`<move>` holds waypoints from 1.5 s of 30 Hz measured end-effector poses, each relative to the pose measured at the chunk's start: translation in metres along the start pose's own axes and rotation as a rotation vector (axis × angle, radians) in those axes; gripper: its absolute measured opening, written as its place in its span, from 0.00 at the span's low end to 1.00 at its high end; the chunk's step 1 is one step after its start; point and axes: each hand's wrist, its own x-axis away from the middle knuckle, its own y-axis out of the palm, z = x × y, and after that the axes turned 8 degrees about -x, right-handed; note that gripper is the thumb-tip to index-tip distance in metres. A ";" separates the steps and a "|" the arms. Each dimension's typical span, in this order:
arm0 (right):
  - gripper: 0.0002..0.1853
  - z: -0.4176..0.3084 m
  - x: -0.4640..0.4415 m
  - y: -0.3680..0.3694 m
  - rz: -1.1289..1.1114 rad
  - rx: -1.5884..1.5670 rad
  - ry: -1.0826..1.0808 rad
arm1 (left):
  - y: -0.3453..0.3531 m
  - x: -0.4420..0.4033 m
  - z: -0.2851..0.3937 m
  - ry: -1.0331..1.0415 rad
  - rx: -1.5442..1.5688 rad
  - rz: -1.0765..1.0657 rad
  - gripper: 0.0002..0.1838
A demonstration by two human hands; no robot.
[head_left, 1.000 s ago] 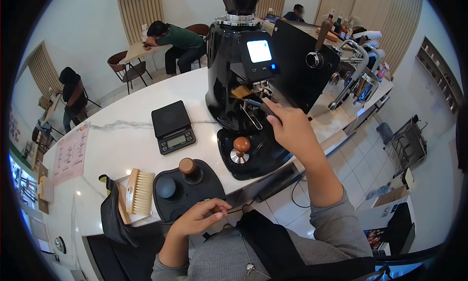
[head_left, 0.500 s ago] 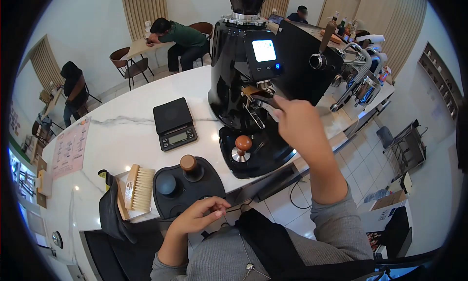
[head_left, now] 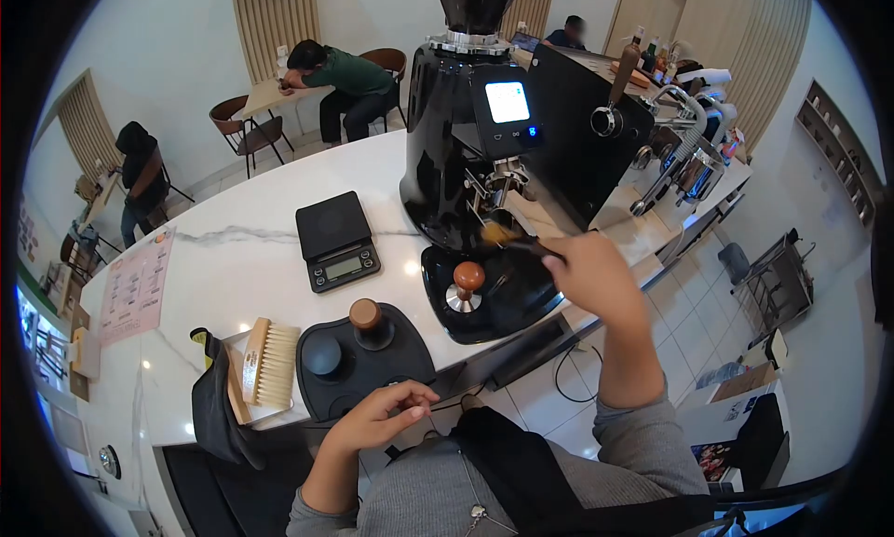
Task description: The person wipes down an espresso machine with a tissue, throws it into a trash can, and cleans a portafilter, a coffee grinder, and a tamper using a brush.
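Note:
My right hand (head_left: 596, 274) is closed around the dark handle of a small brush (head_left: 503, 233). Its tan bristles, blurred by motion, point left below the spout of the black coffee grinder (head_left: 433, 155). Just beneath the brush, a tamper (head_left: 467, 284) with a round wooden knob stands on the black grinder tray (head_left: 521, 299). My left hand (head_left: 380, 418) hovers in front of the black tamping mat (head_left: 410, 355), its fingers loosely bent and apart, holding nothing. On that mat are a brown-topped tool (head_left: 368, 321) and a dark round one (head_left: 322, 355).
A black scale (head_left: 337, 244) lies on the white counter (head_left: 233, 267). A wooden-backed brush (head_left: 268, 365) and a dark cloth (head_left: 219, 407) are at the left. Behind the grinder stands an espresso machine (head_left: 577, 127) with a portafilter (head_left: 615, 104). Several people sit at tables beyond.
My right hand has moved down and slightly right, bringing the brush from the grinder's spout to just above the tray. My left hand has barely moved.

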 end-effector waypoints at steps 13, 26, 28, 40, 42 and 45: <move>0.10 -0.010 -0.011 -0.013 0.100 0.005 0.118 | -0.004 0.003 -0.005 -0.009 -0.030 -0.015 0.13; 0.10 0.014 -0.035 0.024 0.227 0.001 0.163 | -0.002 -0.005 -0.001 -0.024 -0.084 -0.064 0.14; 0.11 0.023 -0.029 0.014 0.154 0.010 0.196 | -0.004 -0.003 -0.001 0.003 -0.060 -0.058 0.13; 0.11 -0.002 0.012 -0.031 -0.063 0.081 0.328 | -0.006 -0.005 -0.004 0.023 -0.019 -0.032 0.13; 0.11 -0.008 0.009 -0.024 -0.023 0.041 0.331 | -0.006 -0.005 -0.005 0.009 -0.003 -0.028 0.13; 0.10 -0.013 0.003 -0.008 0.183 0.021 0.134 | -0.001 -0.006 -0.004 0.010 -0.036 -0.031 0.13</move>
